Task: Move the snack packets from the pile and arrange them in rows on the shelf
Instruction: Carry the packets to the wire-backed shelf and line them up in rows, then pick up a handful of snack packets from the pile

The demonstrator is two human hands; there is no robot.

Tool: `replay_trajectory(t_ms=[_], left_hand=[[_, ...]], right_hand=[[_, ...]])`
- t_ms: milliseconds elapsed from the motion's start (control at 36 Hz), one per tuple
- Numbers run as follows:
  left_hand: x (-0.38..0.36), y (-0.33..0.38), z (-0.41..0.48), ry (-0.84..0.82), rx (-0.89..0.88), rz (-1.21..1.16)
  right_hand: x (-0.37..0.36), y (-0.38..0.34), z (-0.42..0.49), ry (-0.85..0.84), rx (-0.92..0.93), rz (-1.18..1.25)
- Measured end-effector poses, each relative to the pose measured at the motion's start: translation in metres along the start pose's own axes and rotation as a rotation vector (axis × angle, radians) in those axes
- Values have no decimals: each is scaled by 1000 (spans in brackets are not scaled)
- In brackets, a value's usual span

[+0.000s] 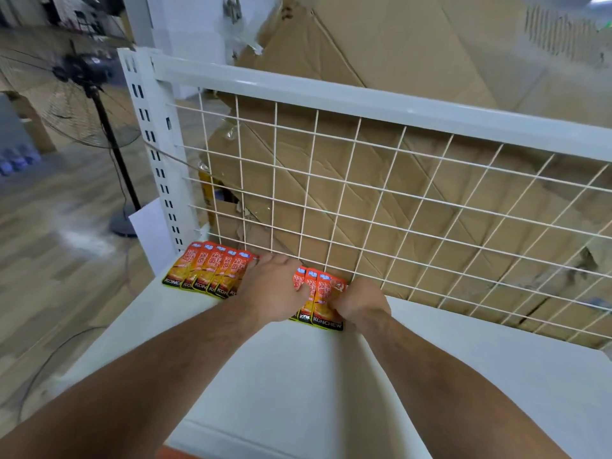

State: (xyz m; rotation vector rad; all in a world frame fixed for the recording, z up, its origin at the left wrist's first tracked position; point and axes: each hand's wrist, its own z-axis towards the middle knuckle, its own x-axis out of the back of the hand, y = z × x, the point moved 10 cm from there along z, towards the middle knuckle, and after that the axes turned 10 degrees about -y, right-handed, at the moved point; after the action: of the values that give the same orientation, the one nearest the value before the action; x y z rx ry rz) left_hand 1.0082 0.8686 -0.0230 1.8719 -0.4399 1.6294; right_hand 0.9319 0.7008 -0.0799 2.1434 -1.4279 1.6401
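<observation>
One overlapping row of orange snack packets (205, 270) lines the back of the white shelf (331, 376), left of frame centre, against the wire mesh back (364, 193). The left hand (275, 286) presses flat on the row, fingers together. The right hand (359, 304) pinches the end packet (326, 303) with curled fingers. The shelf holds only this partial row, so much arranging appears to remain. The pile is out of view.

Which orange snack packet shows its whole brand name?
The rightmost orange snack packet, touched by the right hand: KONCHEW reads whole there; overlap cuts the others.
</observation>
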Motion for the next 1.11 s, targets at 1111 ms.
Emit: replay_trajectory(t_ms=[1111], left_hand=[[-94, 425, -110, -278, -612, 126]], right_hand=[[166, 356, -242, 349, -148, -256]])
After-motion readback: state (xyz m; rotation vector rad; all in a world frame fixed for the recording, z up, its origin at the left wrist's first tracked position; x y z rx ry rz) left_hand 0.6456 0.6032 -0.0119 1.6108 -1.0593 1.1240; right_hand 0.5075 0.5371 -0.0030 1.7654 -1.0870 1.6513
